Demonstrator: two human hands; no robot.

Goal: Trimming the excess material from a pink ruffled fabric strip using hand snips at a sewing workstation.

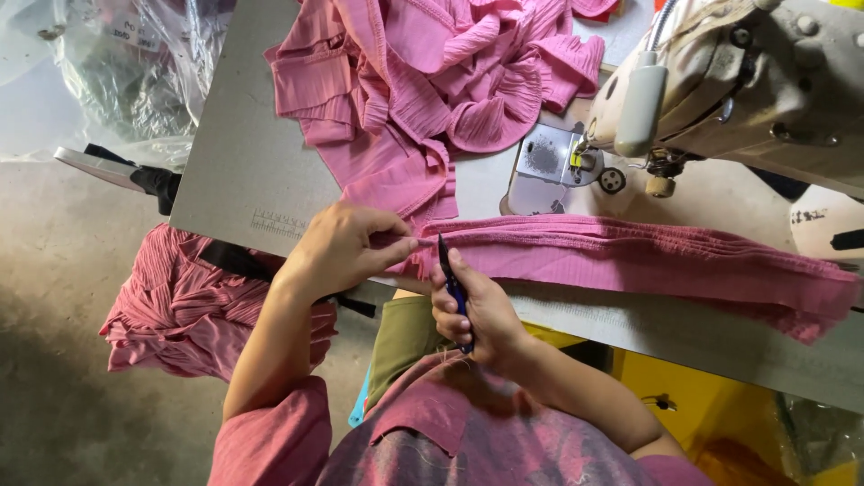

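Note:
My left hand [346, 245] pinches the near end of a long folded strip of pink pleated fabric [648, 261] that lies across the grey sewing table [243, 171]. My right hand [477, 310] grips small blue thread snips [450, 274], whose dark tip points up at the fabric edge right beside my left fingertips. A heap of the same pink fabric [423, 81] is piled on the table behind my hands.
A beige sewing machine [747, 81] with its metal needle plate [544, 162] stands at the right. More pink fabric [189, 306] hangs below the table's left edge. Clear plastic bags [135, 72] lie on the floor at top left. A yellow surface [711, 396] shows under the table.

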